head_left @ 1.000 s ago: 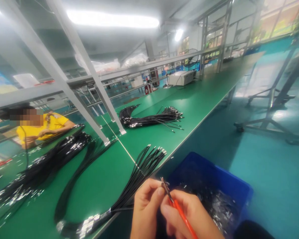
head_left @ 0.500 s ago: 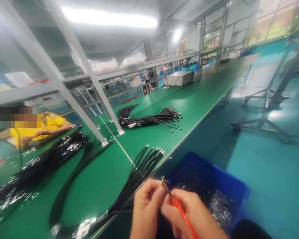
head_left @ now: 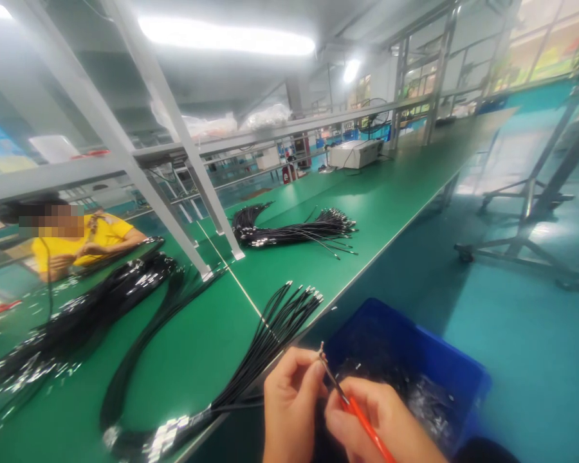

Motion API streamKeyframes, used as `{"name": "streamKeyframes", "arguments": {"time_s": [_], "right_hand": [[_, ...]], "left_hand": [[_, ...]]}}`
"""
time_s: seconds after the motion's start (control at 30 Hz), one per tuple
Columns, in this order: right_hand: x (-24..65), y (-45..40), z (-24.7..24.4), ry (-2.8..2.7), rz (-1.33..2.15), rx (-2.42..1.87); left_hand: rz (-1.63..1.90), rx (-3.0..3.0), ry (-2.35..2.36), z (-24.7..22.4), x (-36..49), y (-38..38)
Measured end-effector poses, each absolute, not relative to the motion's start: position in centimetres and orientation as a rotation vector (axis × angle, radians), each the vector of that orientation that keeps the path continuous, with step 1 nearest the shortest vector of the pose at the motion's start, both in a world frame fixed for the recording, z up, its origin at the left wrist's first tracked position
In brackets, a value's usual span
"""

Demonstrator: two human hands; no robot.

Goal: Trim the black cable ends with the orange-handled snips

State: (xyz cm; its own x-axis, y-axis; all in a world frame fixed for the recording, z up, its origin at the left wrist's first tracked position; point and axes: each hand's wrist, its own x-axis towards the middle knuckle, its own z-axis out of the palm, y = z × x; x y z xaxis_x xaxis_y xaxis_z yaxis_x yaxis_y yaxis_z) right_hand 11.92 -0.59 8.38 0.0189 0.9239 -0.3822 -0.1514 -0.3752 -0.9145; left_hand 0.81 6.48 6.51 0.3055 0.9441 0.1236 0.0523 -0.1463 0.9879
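Note:
My left hand (head_left: 289,405) is closed in a pinch on the end of a black cable (head_left: 244,406), which runs from the bundle of black cables (head_left: 251,360) at the table edge. A short bit of the cable end sticks up past the fingertips. In my right hand (head_left: 390,421) is a tool with an orange-red handle (head_left: 368,424) and a thin dark metal tip; its exact kind is unclear. That tip meets the cable end at my left fingertips. Silvery ends show on the bundle, which lies on the green table (head_left: 188,360).
Below my hands stands a blue bin (head_left: 451,360) with dark and clear scraps. Another cable bundle (head_left: 294,233) lies farther along the table, and a large black pile (head_left: 110,296) at left. Shelf posts (head_left: 217,206) rise from the table. A person in yellow (head_left: 110,235) sits opposite.
The whole view has shifted slightly. My right hand and the red-handled tool have moved a little right, away from my left hand; the tool's tip stays at the cable end.

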Motion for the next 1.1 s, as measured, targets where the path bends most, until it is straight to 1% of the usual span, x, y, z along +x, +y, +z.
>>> {"name": "streamKeyframes", "arguments": {"time_s": [0.3, 0.47, 0.57, 0.67, 0.77, 0.87, 0.97, 1.1], "right_hand": [[12.1, 0.0, 9.1, -0.832, 1.514, -1.355], [12.3, 0.0, 9.1, -0.802, 1.541, -1.402], [12.4, -0.3, 8.6, -0.819, 1.5, -1.424], [12.5, -0.8, 8.1, -0.846, 1.367, -1.453], [12.6, -0.9, 8.0, -0.745, 1.049, -1.478], [12.6, -0.2, 8.5, -0.604, 0.789, -1.349], [12.6, 0.9, 8.9, -0.606, 0.736, -1.244], [12.3, 1.8, 8.4, -0.652, 0.698, -1.232]], "left_hand": [[1.083, 1.609, 0.964, 6.4, 0.8, 6.0], [1.08, 1.669, 0.97, 6.2, 1.1, 6.0], [1.092, 1.693, 0.985, 6.1, 1.4, 6.0], [1.108, 1.717, 1.021, 6.0, 1.5, 6.0], [1.098, 1.743, 1.025, 6.1, 1.5, 5.9], [1.076, 1.771, 0.993, 6.5, 1.5, 5.6], [1.096, 1.805, 0.969, 6.8, 1.5, 5.2], [1.131, 1.779, 0.945, 7.1, 1.8, 4.7]]}}
